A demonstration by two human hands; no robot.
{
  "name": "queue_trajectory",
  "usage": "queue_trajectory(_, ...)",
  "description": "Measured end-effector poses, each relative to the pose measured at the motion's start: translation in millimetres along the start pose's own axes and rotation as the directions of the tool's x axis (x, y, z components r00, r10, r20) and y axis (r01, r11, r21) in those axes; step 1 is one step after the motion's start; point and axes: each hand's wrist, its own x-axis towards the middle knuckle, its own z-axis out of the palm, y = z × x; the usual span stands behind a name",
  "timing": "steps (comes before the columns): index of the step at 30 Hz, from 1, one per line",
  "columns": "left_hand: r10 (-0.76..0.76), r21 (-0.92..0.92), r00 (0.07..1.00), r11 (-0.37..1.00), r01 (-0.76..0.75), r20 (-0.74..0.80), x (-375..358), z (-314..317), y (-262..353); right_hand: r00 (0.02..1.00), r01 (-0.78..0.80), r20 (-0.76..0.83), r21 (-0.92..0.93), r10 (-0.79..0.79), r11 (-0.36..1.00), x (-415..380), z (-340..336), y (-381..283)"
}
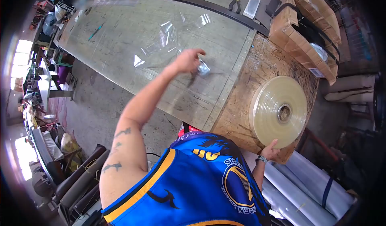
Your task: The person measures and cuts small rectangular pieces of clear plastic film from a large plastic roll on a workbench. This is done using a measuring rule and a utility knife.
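Over the sheet-covered table [132, 33], my left hand [189, 61] has its fingers curled, slightly blurred, at a small shiny piece of clear plastic [204, 68] that it appears to grip. Loose clear plastic film [167, 35] lies in several pieces beyond it. My right hand [270, 150] grasps the near edge of a large roll of clear plastic strip [263, 109], its thumb at the rim and its other fingers partly hidden. The roll rests flat on the bare wooden end of the table, with a round core hole in its middle.
A teal cutter or pen [95, 32] lies at the far left of the table. Pliers [235, 5] and a pale rectangular block [251, 7] are at the back. An open cardboard box [287, 26] stands at right. Long wrapped rolls [299, 198] lie below the table edge.
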Motion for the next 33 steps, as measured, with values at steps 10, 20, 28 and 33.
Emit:
queue_trajectory(10, 0.018, 0.212, 1.0, 0.977, -0.015, -0.014, 91.0, -141.5, -122.9, 0.98, -0.022, 0.194, 0.302, -0.039, 0.953, -15.6, 4.7, 62.0)
queue_trajectory(20, -0.135, 0.424, 0.952, 0.906, 0.006, 0.276, 113.2, -198.3, -203.9, 0.976, -0.198, 0.136, 0.237, 0.17, 0.951, -71.8, -46.9, 29.3)
queue_trajectory(28, 0.157, 0.476, 0.986, 0.864, -0.164, 0.055, 73.6, -158.5, -73.5, 0.999, 0.035, 0.012, 0.11, -0.037, 0.993, 41.3, -86.0, 28.6)
queue_trajectory(33, 0.294, -0.048, 0.941, 0.956, -0.29, 0.169, 36.5, 69.7, 115.7, 0.947, 0.322, 0.029, -0.093, -0.321, 0.942, 154.1, -53.3, -8.8)
